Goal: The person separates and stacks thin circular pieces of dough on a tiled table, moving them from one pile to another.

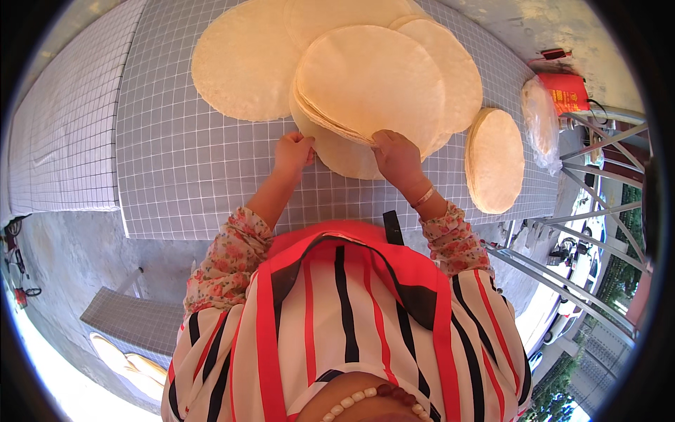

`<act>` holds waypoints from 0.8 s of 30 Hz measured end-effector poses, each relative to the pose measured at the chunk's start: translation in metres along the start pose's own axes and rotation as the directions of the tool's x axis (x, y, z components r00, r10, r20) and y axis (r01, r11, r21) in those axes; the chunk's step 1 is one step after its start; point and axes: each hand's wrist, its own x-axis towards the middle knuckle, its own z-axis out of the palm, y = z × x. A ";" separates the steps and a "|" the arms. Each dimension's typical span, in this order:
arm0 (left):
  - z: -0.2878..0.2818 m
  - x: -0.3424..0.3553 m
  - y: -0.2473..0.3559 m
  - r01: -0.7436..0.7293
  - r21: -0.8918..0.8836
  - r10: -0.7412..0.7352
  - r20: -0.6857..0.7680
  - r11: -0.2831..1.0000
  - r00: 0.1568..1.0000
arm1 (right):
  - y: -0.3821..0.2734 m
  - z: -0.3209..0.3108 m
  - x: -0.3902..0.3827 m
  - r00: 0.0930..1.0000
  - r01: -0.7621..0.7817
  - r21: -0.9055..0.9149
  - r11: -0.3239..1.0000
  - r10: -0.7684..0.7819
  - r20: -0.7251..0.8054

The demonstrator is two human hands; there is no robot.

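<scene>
Thin, round, pale-yellow flatbread sheets lie overlapping on a table with a grey checked cloth. My right hand is closed on the near edge of a stack of flatbreads in the middle, thumb on top. Under that stack another flatbread shows its near edge. My left hand is closed beside this lower sheet's left edge, fingertips at its rim; whether they pinch it is hidden. A large flatbread lies to the left, and further flatbreads fan out behind on the right.
A separate flatbread stack sits on the table's right side. Beyond it are a clear plastic bag with flatbreads and a red bag. Metal bars stand at the right. At lower left is a smaller checked-cloth table.
</scene>
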 end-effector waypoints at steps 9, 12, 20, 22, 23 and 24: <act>0.045 -0.033 0.046 0.050 -0.250 -0.021 0.119 0.967 0.993 | -0.024 0.012 -0.017 1.000 0.009 0.112 0.994 -0.007 -0.021; 0.049 -0.037 0.050 0.083 -0.293 -0.049 0.122 0.952 0.991 | -0.032 0.022 -0.016 0.995 -0.026 0.166 0.986 0.042 -0.093; 0.030 -0.026 0.012 0.006 -0.329 -0.025 -0.054 0.944 0.998 | 0.003 0.025 -0.001 0.943 -0.322 0.418 0.849 0.248 0.222; 0.029 -0.034 0.017 0.025 -0.341 -0.068 -0.116 0.940 0.991 | 0.008 0.017 0.003 0.903 -0.413 0.458 0.787 0.289 0.317; 0.031 -0.033 0.017 0.033 -0.342 -0.060 -0.069 0.939 0.996 | 0.009 0.017 0.004 0.901 -0.417 0.472 0.777 0.285 0.327; 0.034 -0.029 0.019 0.038 -0.345 -0.048 -0.022 0.938 0.999 | 0.010 0.016 0.006 0.900 -0.417 0.485 0.768 0.277 0.335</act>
